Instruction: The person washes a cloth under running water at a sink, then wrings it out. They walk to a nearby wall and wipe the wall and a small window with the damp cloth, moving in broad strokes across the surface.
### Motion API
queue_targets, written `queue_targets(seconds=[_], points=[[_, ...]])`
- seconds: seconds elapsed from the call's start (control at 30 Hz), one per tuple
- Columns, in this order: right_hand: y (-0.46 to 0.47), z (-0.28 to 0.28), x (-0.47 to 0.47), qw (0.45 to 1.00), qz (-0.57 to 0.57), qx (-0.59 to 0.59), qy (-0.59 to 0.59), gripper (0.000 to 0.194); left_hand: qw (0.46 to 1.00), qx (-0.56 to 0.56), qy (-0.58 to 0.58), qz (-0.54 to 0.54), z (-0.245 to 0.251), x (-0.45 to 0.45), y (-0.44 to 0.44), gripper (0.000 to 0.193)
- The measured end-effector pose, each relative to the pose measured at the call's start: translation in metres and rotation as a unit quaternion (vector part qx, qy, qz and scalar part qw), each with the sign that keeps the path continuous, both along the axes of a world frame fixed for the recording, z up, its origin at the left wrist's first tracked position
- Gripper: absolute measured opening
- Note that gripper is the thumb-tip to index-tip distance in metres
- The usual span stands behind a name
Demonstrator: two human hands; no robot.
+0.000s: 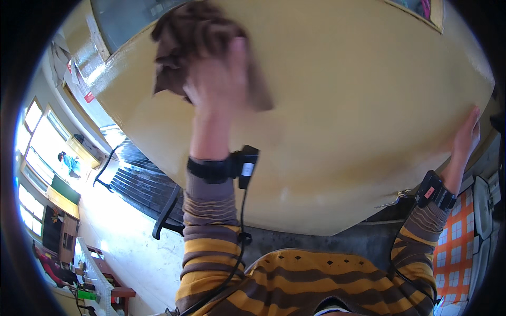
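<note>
A broad yellow painted door (336, 102) with a glossy surface fills the view in front of me. My left hand (217, 83), blurred, holds a crumpled brown cloth (199, 29) flat against the door's left part, below a glass pane (130, 19). The thumb side shows, while the other fingers are partly lost in the cloth and blur. At the door's right edge, my right hand (466, 132) grips the side; some of its fingers are hidden. A metal latch or handle (395, 198) juts from the door edge below that hand.
Left of the door stands a black slatted bench (142, 181) with armrests. Farther off are a person in blue (70, 164), another person in red (51, 268) and a table with a white cover (93, 276). An orange checked cloth (454, 245) lies at right. Cables run along both sleeves.
</note>
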State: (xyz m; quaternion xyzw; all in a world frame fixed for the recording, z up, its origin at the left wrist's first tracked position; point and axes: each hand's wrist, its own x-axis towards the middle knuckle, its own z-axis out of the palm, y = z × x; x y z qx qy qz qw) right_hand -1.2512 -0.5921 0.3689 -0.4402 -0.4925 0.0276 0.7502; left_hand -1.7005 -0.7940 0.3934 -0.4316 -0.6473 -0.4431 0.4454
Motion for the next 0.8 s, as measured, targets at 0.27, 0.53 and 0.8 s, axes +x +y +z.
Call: queue_targets(seconds=[0.27,0.53,0.8], points=[[0.012,-0.002,0.012,0.999,-0.034,0.022,-0.016,0.075,0.977,0.153,-0.145,0.021,0.021,-0.194,-0.052,0.08],[0.003,0.0,0.005,0.996,-0.093,0.017,0.008,0.076,0.866,0.287,-0.376,-0.164,0.011,-0.352,-0.094,0.082],[-0.013,0.004,-0.01,0.994,-0.108,-0.001,-0.002,0.076,0.952,0.214,-0.219,0.025,-0.02,-0.216,-0.054,0.089]])
